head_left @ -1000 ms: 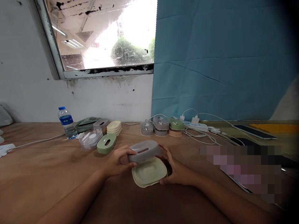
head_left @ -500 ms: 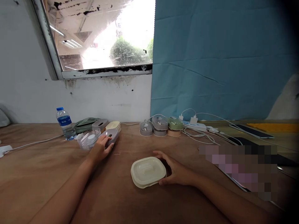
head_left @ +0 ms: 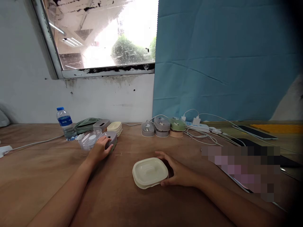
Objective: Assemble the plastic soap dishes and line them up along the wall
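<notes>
My left hand (head_left: pixel 100 148) is closed over a mauve-grey lidded box (head_left: pixel 111 138) with greenish sides, fingers on its top and thumb along the near right side. Just left of it stands a clear plastic bowl (head_left: pixel 86 141); behind are another grey box (head_left: pixel 101 124) with a dark slot and a stack of cream lids (head_left: pixel 115 127). In front of me a cream lidded container (head_left: pixel 150 171) lies flat on the table. My right hand (head_left: pixel 175 171) curves round its right end, thumb at the near edge and fingers at the far corner.
A water bottle (head_left: pixel 66 124) and a green pouch (head_left: pixel 86 125) stand at the back left. Several small lidded boxes (head_left: pixel 162 123) line the wall near a power strip (head_left: pixel 197 126) with loose white cables. A dark tablet (head_left: pixel 255 132) lies at the right.
The mauve-grey box under my left hand has shifted slightly left and turned, showing more of its greenish side. My right hand and the cream container have stayed in place.
</notes>
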{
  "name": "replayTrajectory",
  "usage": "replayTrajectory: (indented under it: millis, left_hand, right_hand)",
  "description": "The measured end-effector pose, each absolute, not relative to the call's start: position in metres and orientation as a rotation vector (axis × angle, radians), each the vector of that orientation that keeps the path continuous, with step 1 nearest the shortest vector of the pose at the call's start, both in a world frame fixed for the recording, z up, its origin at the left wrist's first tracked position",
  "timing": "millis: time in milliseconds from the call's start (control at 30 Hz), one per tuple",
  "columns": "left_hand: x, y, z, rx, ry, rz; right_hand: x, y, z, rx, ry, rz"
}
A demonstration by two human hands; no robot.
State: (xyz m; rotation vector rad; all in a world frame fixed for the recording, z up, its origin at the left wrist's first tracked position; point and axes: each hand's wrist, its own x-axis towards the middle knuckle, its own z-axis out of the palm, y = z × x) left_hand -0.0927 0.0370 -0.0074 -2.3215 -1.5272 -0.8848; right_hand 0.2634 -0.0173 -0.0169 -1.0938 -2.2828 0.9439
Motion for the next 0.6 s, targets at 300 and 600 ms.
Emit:
replayTrajectory:
  millis: [300,600]
  left_hand:
    - [-0.0988,0.0371,-0.0054,-2.392,-1.567,-0.958]
    - [-0.1005,0.0374,-0.0048,-2.410,-1.643,-1.048]
  right_hand:
    - [0.2637,-0.0177,-0.0169,-1.092,-2.300,0.910]
    - [0.2656,-0.0173,-0.0184,-1.069,-2.322,0.895]
